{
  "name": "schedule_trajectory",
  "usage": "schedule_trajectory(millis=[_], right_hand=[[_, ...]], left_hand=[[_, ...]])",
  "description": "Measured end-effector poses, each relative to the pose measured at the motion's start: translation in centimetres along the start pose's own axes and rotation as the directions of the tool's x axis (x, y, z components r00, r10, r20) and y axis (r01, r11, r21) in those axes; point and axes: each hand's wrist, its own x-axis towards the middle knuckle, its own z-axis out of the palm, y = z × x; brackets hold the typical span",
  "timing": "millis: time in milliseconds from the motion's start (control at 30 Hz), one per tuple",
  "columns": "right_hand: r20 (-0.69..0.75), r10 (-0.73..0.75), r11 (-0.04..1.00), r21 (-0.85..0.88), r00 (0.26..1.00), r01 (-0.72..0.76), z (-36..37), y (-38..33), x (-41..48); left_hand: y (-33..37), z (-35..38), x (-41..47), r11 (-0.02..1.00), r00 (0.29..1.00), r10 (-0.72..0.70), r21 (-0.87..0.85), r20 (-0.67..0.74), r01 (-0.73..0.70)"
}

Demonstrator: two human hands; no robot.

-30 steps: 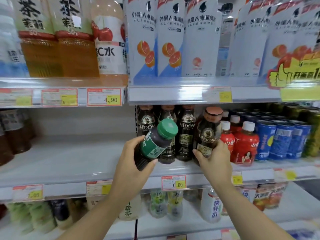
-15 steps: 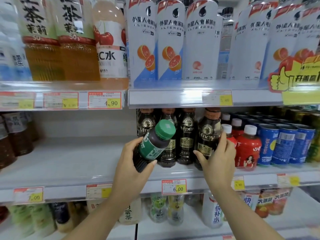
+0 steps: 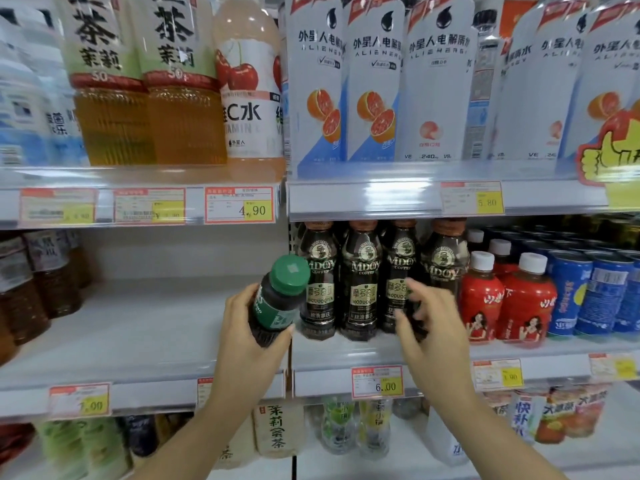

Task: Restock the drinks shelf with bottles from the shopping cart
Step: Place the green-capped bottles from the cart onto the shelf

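A dark bottle (image 3: pixel 277 299) with green cap and green label tilts, cap toward 1 o'clock, gripped in the left hand (image 3: pixel 242 337). It is just at 9 o'clock of four upright brown-capped MDOY coffee bottles (image 3: pixel 360 282), which stand in a row at the front of the white middle shelf (image 3: pixel 138 341).

We are in a shop, at the drinks aisle of a supermarket or convenience store. White shelves (image 3: pixel 138 327) rise in tiers, each with a clear front rail holding printed price tags (image 3: pixel 239 205) whose yellow boxes read 4.90, 5.80 and 6.00. Identical products face us in rows: dark coffee bottles (image 3: pixel 360 282), red bottles with white caps (image 3: pixel 526 299), blue cans (image 3: pixel 571 292), tall white electrolyte drinks (image 3: pixel 377 81) and amber tea bottles (image 3: pixel 114 98). A yellow thumbs-up promotional sign (image 3: pixel 609 157) sits on the upper rail at right.
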Motion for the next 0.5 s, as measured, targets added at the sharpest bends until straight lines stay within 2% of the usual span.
schedule_trajectory(millis=[67, 133, 200, 267, 433, 500], right_hand=[[0.244, -0.071, 0.997, 0.021, 0.967, 0.068, 1.3, -1.1, -0.1], [0.463, -0.077, 0.997, 0.023, 0.883, 0.075, 2.7, -1.9, -0.6], [0.593, -0.053, 0.998, -0.006, 0.803, 0.07, 4.0, -2.3, -1.3], [0.626, -0.044, 0.993, -0.059, 0.778, 0.103, 4.7, -2.5, -1.7], [0.619, -0.005, 0.996, -0.068, 0.786, 0.06, 4.8, -2.7, -1.4], [0.626, -0.001, 0.995, -0.074, 0.78, 0.06, 4.8, -2.8, -1.4]], left_hand=[[-0.6, -0.3, 0.8, 0.996, 0.997, -0.074, -0.05, 0.017, 0.075], [-1.4, -0.4, 1.5, 0.989, 0.99, -0.13, -0.062, 0.05, 0.133], [-2.0, -0.6, 2.2, 0.986, 0.984, -0.159, -0.03, 0.076, 0.162], [-2.2, -0.7, 2.9, 0.985, 0.981, -0.17, 0.033, 0.092, 0.168], [-2.0, -0.7, 4.5, 0.957, 0.964, -0.242, 0.193, 0.111, 0.218], [-2.1, -1.3, 4.7, 0.95, 0.942, -0.272, 0.21, 0.194, 0.231]])
